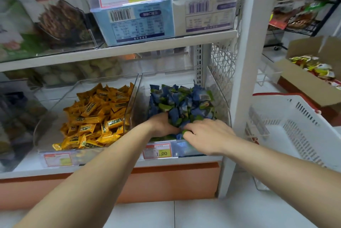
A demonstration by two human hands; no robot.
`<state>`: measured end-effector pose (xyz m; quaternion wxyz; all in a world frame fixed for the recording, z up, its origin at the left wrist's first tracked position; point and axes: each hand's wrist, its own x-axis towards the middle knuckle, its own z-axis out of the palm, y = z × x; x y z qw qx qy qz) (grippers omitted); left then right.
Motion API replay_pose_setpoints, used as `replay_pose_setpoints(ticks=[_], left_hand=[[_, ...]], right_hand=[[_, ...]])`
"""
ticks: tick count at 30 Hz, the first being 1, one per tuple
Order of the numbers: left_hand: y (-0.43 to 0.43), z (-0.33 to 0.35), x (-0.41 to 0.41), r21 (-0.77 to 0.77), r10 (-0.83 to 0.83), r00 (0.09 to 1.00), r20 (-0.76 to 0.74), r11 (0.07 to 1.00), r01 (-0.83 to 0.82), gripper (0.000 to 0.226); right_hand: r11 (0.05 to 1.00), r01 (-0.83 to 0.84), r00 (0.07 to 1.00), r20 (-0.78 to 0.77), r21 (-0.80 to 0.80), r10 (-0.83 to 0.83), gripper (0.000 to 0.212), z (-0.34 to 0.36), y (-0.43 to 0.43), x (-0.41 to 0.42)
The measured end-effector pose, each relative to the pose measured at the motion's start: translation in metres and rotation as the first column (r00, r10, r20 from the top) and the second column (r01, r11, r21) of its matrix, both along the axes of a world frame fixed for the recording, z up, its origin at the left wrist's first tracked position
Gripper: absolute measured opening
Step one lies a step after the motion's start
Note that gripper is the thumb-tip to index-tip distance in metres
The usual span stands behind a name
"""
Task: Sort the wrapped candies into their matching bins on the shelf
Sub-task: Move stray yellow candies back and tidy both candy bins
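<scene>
Blue-and-green wrapped candies fill the clear right bin on the low shelf. Orange wrapped candies fill the clear bin to its left. Both my hands reach into the front of the right bin. My left hand lies among the blue-and-green candies, its fingers buried in the pile. My right hand rests palm down on the pile's front with its fingers curled over some blue-and-green candies. What either hand holds underneath is hidden.
A white plastic basket with a red rim stands to the right of the shelf post. Behind it an open cardboard box holds yellow-and-red packets. Price tags hang on the bin fronts. Boxes sit on the upper shelf.
</scene>
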<state>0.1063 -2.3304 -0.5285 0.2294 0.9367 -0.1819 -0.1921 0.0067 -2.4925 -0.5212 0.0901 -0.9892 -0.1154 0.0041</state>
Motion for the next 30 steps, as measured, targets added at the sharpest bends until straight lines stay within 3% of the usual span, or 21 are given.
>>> replay_pose_setpoints(ticks=[5, 10, 14, 17, 21, 26, 30], left_hand=[[-0.002, 0.007, -0.004, -0.02, -0.03, 0.995, -0.096, 0.999, 0.028, 0.037], [0.0, 0.017, -0.013, -0.098, 0.057, 0.967, -0.249, 0.992, -0.084, 0.033], [0.005, 0.031, -0.021, -0.178, 0.138, 0.929, -0.344, 0.962, -0.209, 0.012], [0.012, 0.038, -0.03, -0.022, 0.102, 0.944, -0.313, 0.993, -0.115, 0.025], [0.019, 0.047, -0.039, 0.041, 0.013, 0.986, -0.166, 0.999, -0.006, 0.06], [0.031, 0.052, -0.045, -0.136, 0.061, 0.996, -0.068, 0.988, -0.07, 0.076], [0.034, 0.06, -0.047, -0.282, 0.142, 0.989, -0.031, 0.949, -0.145, 0.077]], right_hand=[[1.0, 0.026, 0.999, -0.045, -0.002, -0.026, 0.054, 0.003, -0.001, 0.003], [0.998, 0.058, 0.998, -0.034, 0.011, -0.058, 0.054, 0.005, -0.003, 0.002], [0.997, 0.077, 0.997, -0.029, 0.023, -0.076, 0.054, 0.007, -0.005, 0.001], [0.995, 0.089, 0.996, -0.03, 0.033, -0.088, 0.054, 0.007, -0.004, 0.001], [0.994, 0.098, 0.995, -0.031, 0.037, -0.097, 0.055, 0.005, -0.005, 0.002], [0.989, 0.13, 0.991, -0.004, 0.064, -0.13, 0.049, 0.003, -0.004, 0.001], [0.966, 0.162, 0.98, 0.081, 0.202, -0.181, 0.05, 0.004, -0.003, -0.001]])
